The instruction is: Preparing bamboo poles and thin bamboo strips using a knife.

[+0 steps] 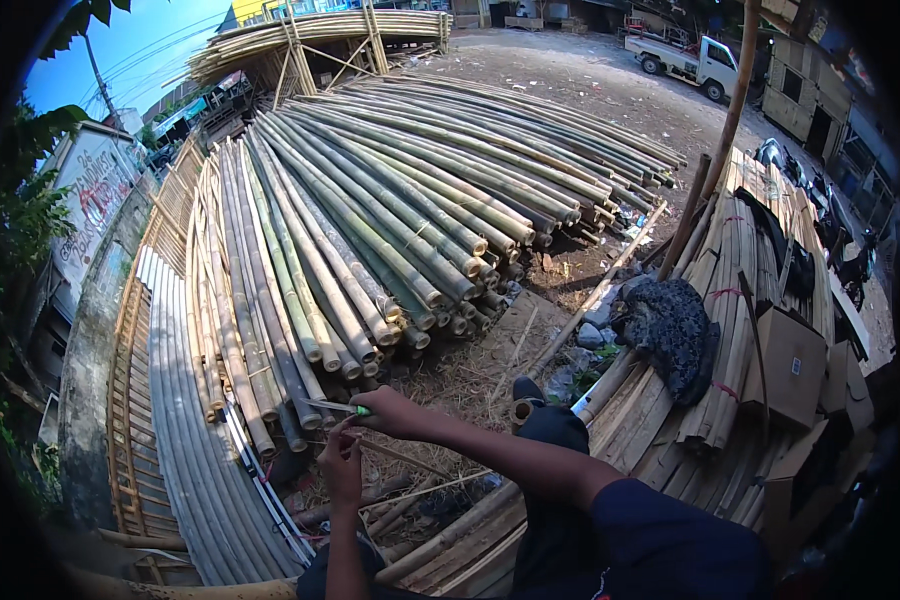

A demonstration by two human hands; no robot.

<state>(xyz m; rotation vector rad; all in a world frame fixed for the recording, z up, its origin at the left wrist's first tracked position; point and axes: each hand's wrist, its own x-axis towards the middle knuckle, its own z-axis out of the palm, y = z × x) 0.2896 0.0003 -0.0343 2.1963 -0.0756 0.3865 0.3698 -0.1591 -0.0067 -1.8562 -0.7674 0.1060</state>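
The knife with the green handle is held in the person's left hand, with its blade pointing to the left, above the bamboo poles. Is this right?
Not quite. The head view shows the knife in the right hand, not the left. The left hand is just below it. The blade does point left, above the bamboo poles.

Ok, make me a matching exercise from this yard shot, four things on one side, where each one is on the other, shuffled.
Things:
1. white truck
2. cardboard box
3. green-handled knife
4. black lumpy bundle

Places:
A. in the right hand, by the left hand
B. top right, on the dirt yard
C. on the split slats, next to the box
D. far right, on the slat pile

Pairs: 1-B, 2-D, 3-A, 4-C
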